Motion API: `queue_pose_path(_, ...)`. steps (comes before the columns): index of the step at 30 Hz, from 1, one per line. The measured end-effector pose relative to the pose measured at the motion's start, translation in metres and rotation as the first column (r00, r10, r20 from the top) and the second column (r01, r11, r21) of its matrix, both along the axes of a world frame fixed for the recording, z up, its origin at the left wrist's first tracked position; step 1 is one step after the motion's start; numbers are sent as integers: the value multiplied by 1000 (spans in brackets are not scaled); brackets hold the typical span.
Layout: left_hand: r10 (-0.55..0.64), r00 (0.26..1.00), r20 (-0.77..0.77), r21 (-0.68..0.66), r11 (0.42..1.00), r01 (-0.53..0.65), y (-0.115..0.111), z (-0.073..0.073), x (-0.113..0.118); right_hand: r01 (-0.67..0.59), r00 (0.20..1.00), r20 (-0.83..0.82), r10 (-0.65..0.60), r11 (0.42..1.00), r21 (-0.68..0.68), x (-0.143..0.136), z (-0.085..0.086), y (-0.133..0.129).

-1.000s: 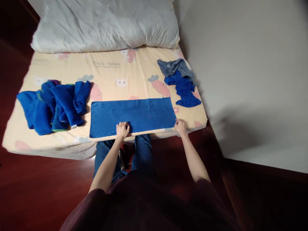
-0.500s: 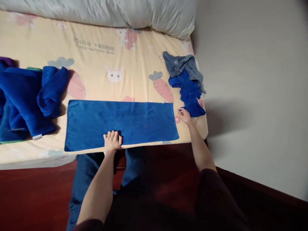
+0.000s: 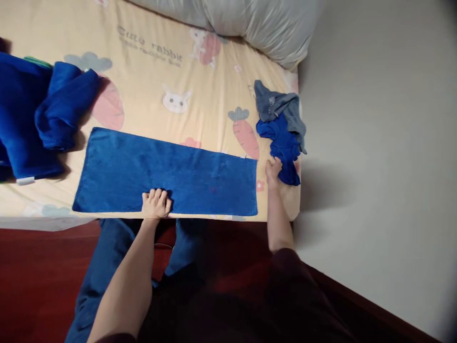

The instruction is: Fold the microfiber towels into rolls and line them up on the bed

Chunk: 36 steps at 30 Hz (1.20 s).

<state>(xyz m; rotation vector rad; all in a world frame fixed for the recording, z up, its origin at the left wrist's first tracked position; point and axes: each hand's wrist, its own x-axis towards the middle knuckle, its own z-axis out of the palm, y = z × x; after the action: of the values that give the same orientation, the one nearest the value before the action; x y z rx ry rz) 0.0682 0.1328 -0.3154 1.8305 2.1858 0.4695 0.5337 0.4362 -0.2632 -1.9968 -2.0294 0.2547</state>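
Observation:
A long blue towel (image 3: pixel 167 174) lies flat along the near edge of the mattress (image 3: pixel 150 71). My left hand (image 3: pixel 155 204) rests on its near edge around the middle, fingers curled down onto the cloth. My right hand (image 3: pixel 274 168) is past the towel's right end, its fingers touching the bottom of a crumpled blue cloth (image 3: pixel 283 143). A grey cloth (image 3: pixel 276 105) lies bunched on top of that blue one, near the mattress's right edge.
A heap of blue towels (image 3: pixel 32 114) sits at the left of the mattress. A white pillow (image 3: pixel 257 24) lies at the far end. A pale wall is on the right, dark red floor below. My legs in blue trousers (image 3: pixel 107 267) stand against the mattress.
My right hand left the flat towel's right corner and moved right and away to the crumpled blue cloth. My left hand stayed on the towel's near edge. The view shifted right and closer.

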Motion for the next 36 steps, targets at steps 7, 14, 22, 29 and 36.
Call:
queue_pose_path(7,16,1000,11,41,999,-17,0,-3,0,-558,827,-54,559,829,32,-195,-29,-147)
queue_pose_path(14,-16,998,-65,43,999,19,-1,-5,0,-379,922,2,388,901,-211,-204,-24,-126)
queue_pose_path(22,-5,1000,-16,87,996,7,-1,-11,-1,-106,971,202,125,989,-105,-105,-22,-47)
queue_pose_path(29,22,997,76,79,996,-28,-1,-9,1,-154,971,178,160,987,-48,-126,-4,-96)
queue_pose_path(36,12,1000,25,52,999,-13,-3,-13,3,-115,967,214,136,988,-105,-87,-17,-216)
